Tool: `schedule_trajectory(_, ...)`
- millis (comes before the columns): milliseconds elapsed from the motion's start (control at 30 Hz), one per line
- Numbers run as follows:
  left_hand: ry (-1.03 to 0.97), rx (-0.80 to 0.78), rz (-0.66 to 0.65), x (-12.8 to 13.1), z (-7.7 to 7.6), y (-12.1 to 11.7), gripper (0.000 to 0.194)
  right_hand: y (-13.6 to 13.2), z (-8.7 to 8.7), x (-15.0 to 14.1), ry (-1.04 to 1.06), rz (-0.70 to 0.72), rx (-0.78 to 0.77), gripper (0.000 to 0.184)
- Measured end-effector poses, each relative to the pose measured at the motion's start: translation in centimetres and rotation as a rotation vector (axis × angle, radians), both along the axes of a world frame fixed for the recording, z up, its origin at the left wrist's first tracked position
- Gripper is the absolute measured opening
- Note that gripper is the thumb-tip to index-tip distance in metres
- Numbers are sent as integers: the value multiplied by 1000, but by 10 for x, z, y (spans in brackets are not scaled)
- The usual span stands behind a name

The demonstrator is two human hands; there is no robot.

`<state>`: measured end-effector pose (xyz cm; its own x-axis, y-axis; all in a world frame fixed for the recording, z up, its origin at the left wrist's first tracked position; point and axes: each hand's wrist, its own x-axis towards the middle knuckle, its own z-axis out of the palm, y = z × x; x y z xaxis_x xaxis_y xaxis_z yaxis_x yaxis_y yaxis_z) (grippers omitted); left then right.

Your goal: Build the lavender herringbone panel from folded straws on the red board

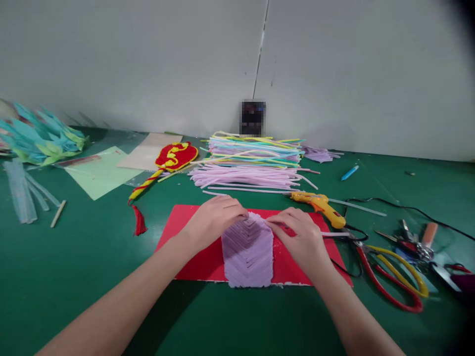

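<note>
A lilac panel of pipe cleaners (248,264), laid in a V-shaped chevron pattern, lies over a red board (200,264) in front of me. My left hand (213,217) is closed, thumb and fingers pinching at the panel's top left edge. At the top right edge, my right hand (300,235) pinches too, with its fingertips against the panel's rim. Any single strand between the fingertips is too small to make out. Just behind the board lies a bundle of lilac pipe cleaners (245,177). A yellow glue gun (319,203) rests by the board's back right corner.
Multicoloured pipe cleaners (256,151) are piled at the back. Large scissors with red and yellow handles (393,277) and smaller tools (419,247) lie right, near a black cord (415,210). On the left are a red-and-yellow fan (176,155), green paper (100,170) and glue sticks (22,193).
</note>
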<state>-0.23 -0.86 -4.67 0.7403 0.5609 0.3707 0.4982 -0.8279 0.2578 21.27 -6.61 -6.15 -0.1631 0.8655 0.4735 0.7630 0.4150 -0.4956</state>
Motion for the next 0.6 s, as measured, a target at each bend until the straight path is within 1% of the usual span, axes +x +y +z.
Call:
schedule_trajectory(67,-7,-41,-21,1,2,4,15,0,-1,2,6,11,7,13)
schedule_trajectory(167,-19,-86,-18,1,1,5,12,1,0,2,5,24,13,12)
schedule_trajectory(300,-26,-114,-18,1,-1,-1,12,-1,3,-3,-23,76,8,11)
schedule_trajectory(367,-24,-142,-27,2,0,-4,13,-2,4,-7,-41,113,6,14)
schedule_trajectory(433,-23,-168,-40,4,3,-7,13,-4,5,-11,-41,147,23,13)
schedule_trajectory(533,-24,-165,-50,4,5,-11,12,-4,5,-14,-22,175,73,8)
schedule_trajectory(600,-7,-134,-78,3,5,-13,14,-4,5,-13,-25,205,94,8)
